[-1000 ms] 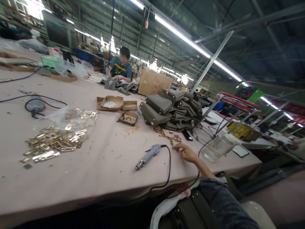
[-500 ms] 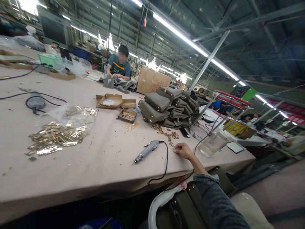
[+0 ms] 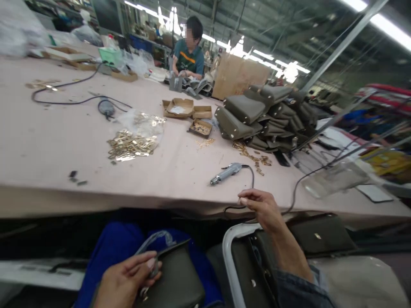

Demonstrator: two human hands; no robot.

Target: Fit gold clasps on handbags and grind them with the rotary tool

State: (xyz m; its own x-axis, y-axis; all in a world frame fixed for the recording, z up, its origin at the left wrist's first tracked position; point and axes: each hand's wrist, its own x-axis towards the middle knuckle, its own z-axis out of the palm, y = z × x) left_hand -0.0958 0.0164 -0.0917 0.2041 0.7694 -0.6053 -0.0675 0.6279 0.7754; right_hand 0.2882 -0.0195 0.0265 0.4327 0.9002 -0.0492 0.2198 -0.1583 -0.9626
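At the edge of the long pink worktable (image 3: 64,145), your left hand (image 3: 123,280) grips the top of a dark olive leather bag (image 3: 173,282) in your lap, fingers closed on its flap. Your right hand (image 3: 261,207) hovers at the table's near edge, fingers pinched together; whether they hold anything cannot be told. An electric screwdriver (image 3: 226,173) lies just beyond, near scattered brass fittings (image 3: 253,157) and a stack of finished bags (image 3: 263,117).

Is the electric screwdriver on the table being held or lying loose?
Lying loose. The electric screwdriver rests flat on the table; the right hand is apart from it, near the table's edge.
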